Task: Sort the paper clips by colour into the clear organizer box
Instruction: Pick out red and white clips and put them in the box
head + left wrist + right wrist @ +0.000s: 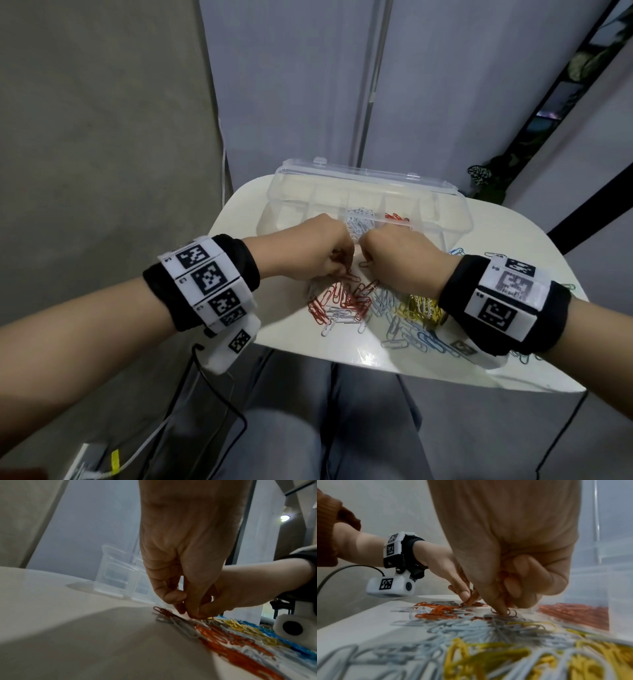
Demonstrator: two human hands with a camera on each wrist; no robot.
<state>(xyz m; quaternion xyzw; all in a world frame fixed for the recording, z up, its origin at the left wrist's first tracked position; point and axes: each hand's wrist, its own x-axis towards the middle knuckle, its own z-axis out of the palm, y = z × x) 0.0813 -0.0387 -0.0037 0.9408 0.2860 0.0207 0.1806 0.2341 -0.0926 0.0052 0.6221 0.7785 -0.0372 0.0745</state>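
The clear organizer box (445, 222) stands open at the table's far side, with white clips (358, 219) in one compartment and red clips (397, 217) in the one to its right. A mixed pile lies in front: red clips (342, 301), yellow clips (423, 306), blue clips (430, 339) and pale ones. My left hand (327, 250) pinches red clips (471, 599) at the pile's far edge. My right hand (390, 253), close beside it, holds several red clips (503, 577) in its curled fingers while its fingertip (500, 609) presses a red clip on the table.
The small white table (246, 219) has rounded corners and its near edge is just above my lap. Loose clips (496, 255) lie scattered towards the right edge. Cables (219, 387) hang from my left wrist. A grey wall and curtain stand behind the box.
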